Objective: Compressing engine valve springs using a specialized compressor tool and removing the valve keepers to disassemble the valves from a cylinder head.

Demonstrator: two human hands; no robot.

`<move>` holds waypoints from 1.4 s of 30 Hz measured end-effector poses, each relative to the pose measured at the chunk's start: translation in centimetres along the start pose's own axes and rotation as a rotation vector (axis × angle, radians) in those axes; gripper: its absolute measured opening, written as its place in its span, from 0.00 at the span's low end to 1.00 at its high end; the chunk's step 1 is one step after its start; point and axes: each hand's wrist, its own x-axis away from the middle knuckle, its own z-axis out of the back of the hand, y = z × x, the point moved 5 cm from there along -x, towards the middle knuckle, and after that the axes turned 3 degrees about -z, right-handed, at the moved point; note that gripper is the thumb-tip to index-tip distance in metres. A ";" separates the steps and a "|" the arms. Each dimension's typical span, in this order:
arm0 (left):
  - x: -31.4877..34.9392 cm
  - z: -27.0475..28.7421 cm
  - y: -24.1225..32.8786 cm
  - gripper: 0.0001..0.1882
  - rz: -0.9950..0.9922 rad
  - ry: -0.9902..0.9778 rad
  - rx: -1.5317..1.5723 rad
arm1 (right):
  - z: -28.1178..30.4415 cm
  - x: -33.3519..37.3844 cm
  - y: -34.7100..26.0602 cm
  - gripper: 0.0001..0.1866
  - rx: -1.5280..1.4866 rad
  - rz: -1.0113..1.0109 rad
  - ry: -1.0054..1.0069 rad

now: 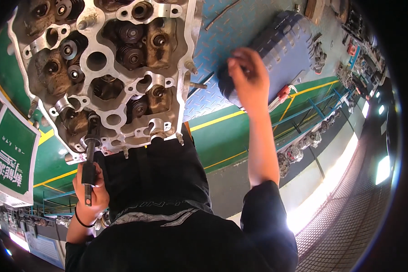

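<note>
Cylinder head: the metal casting fills the far left, its open top showing valve springs in several bays.
Threaded tool: the dark screw-type tool stands at the casting's near left corner, its far end inside a bay there.
Left hand: the fingers of the left hand are wrapped around the tool's near part.
Right hand: the right hand is raised by the near left end of a dark blue case, its fingers curled with a narrow gap; whether they pinch anything small, I cannot tell.
Work so far: the tool looks placed at one bay; whether the spring beneath is pressed down is hidden.
Work left: springs remain seated in the other visible bays, so those look untouched by the tool.
Desk: blue-grey tread-patterned metal, bearing the case and a red-handled tool just beside it.
Floor: green, crossed by yellow lines.
Room: a workshop; a blue-railed rack and metal parts to the right, mesh at the near right, a green-and-white board at the left.
</note>
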 end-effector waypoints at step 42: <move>-1.5 0.8 1.9 0.29 -0.302 -0.088 -0.055 | -10.4 11.2 -17.0 0.14 -0.323 0.587 -0.638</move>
